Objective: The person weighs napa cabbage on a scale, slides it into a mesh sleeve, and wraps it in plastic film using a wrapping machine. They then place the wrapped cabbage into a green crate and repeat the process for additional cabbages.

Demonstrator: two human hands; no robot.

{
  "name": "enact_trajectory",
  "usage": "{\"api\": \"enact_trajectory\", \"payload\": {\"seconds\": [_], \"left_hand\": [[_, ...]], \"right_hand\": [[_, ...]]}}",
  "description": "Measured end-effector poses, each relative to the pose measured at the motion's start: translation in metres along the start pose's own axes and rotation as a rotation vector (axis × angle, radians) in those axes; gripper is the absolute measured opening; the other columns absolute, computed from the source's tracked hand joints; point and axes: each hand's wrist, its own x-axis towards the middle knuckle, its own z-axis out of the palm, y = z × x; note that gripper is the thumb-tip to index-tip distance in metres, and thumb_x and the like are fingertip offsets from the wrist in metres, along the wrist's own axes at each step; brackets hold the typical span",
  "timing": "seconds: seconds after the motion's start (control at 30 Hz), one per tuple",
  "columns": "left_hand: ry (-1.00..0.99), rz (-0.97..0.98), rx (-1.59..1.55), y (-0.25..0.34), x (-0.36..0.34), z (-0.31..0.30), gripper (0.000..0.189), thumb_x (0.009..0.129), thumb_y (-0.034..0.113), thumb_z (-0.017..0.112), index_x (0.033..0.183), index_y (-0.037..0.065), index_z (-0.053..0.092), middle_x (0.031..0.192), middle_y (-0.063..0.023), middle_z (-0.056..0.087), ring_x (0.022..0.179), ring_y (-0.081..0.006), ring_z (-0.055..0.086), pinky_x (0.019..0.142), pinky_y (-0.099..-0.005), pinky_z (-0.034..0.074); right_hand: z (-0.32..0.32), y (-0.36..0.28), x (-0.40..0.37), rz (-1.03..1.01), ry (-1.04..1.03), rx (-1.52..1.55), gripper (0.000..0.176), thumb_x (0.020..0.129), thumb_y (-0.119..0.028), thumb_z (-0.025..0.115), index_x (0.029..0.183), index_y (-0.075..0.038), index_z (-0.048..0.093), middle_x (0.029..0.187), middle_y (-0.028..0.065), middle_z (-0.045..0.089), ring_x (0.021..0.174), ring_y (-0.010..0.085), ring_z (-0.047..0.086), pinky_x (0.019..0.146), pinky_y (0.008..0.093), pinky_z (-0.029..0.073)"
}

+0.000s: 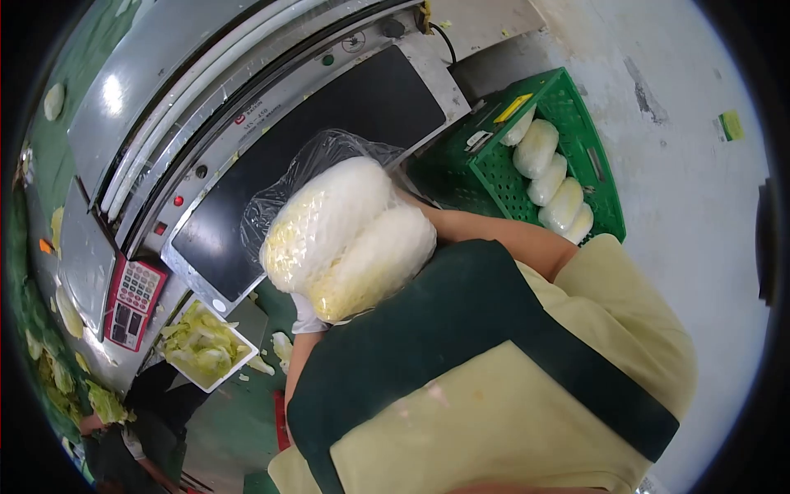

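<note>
Two napa cabbages (350, 235) in clear plastic film are held side by side in front of my chest, over the front edge of a wrapping machine. Loose film (284, 185) spreads out behind them over the machine's dark plate (337, 111). My left hand (308, 314), in a white glove, is closed against the near left underside of the cabbages; its fingers are mostly hidden. From the right, my right arm (485, 235) reaches behind the cabbages and supports them from the far side, with the hand itself out of sight.
A green crate (605, 177) at the right holds several wrapped cabbages (539, 148). A white bin (216, 380) of trimmed leaves and a red scale (136, 300) stand at the left. At lower left, another person's gloved hand (132, 445) is near leafy cabbage pieces (107, 403).
</note>
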Motion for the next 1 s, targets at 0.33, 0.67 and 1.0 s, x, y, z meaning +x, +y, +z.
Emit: {"api": "enact_trajectory", "payload": {"seconds": [0.33, 0.67, 1.0], "left_hand": [[-0.085, -0.167, 0.132, 0.030, -0.004, 0.027, 0.024, 0.087, 0.011, 0.066, 0.107, -0.002, 0.060, 0.113, -0.0138, 0.059, 0.098, -0.0188, 0.059, 0.084, -0.0297, 0.049], [-0.138, -0.037, 0.384, 0.083, -0.074, 0.061, 0.027, 0.086, 0.012, 0.066, 0.109, -0.001, 0.057, 0.109, -0.0143, 0.059, 0.093, -0.0188, 0.059, 0.083, -0.0298, 0.050], [-0.283, 0.190, 0.480, 0.115, -0.125, 0.093, 0.031, 0.086, 0.013, 0.066, 0.111, -0.001, 0.055, 0.104, -0.0148, 0.060, 0.088, -0.0188, 0.060, 0.082, -0.0299, 0.050]], "right_hand": [[0.010, 0.025, 0.007, 0.175, -0.184, -0.055, 0.023, 0.089, -0.021, 0.059, 0.097, 0.000, 0.066, 0.095, 0.0088, 0.066, 0.088, 0.0186, 0.062, 0.081, 0.0307, 0.048], [0.041, 0.019, -0.001, 0.067, -0.446, -0.493, 0.025, 0.090, -0.023, 0.059, 0.103, -0.002, 0.066, 0.100, 0.0083, 0.065, 0.093, 0.0181, 0.061, 0.083, 0.0315, 0.048], [-0.032, -0.080, -0.177, -0.935, -0.212, -0.641, 0.023, 0.083, -0.021, 0.066, 0.093, 0.000, 0.068, 0.096, 0.0130, 0.068, 0.091, 0.0248, 0.064, 0.085, 0.0337, 0.048]]}}
